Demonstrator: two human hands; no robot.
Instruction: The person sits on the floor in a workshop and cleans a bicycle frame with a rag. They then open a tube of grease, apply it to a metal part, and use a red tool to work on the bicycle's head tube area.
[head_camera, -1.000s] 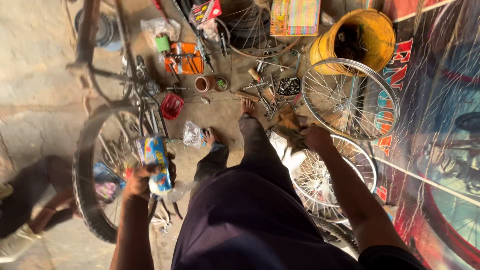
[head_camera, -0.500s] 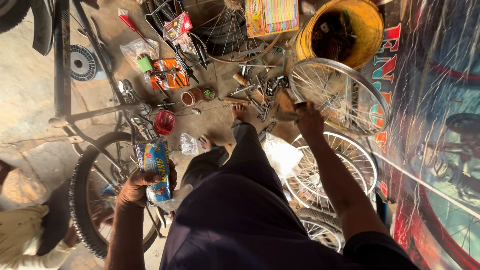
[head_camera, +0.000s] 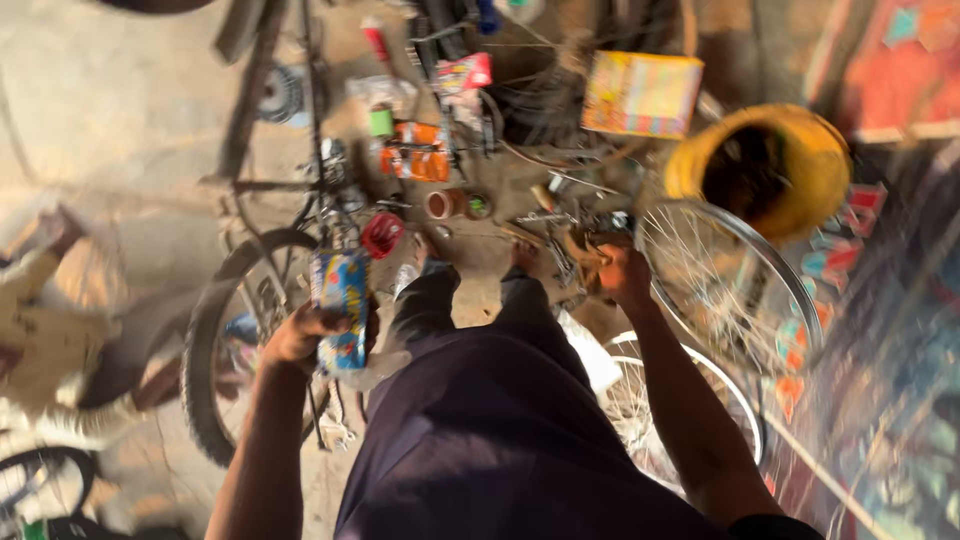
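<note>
The colourful printed can (head_camera: 341, 308) stands upright in the left hand (head_camera: 312, 333), held low beside the left knee and just in front of the tyred bicycle wheel (head_camera: 235, 345). The fingers wrap round the lower half of the can, closed firmly on it. The right hand (head_camera: 617, 274) reaches forward and down to the clutter of small metal tools (head_camera: 560, 235) on the floor, right at the rim of the bare spoked wheel (head_camera: 735, 285); it looks curled around something brownish there, perhaps a rag or a tool handle (the blur makes it impossible to say which, or whether it is truly gripped).

By the look of it, this is a gathering step: one hand keeps the can ready while the other picks something out of the heap. A next move would call for a sure pinch on a single item among many that lie touching, without knocking the rim beside it, and for keeping the can upright meanwhile.

Farther out, a small red cup (head_camera: 381, 234) and an orange packet (head_camera: 414, 160) lie on the floor ahead of the person's bare feet, a yellow bucket (head_camera: 800, 150) stands beyond the bare wheel, and a striped box (head_camera: 642, 95) lies near the bucket.
</note>
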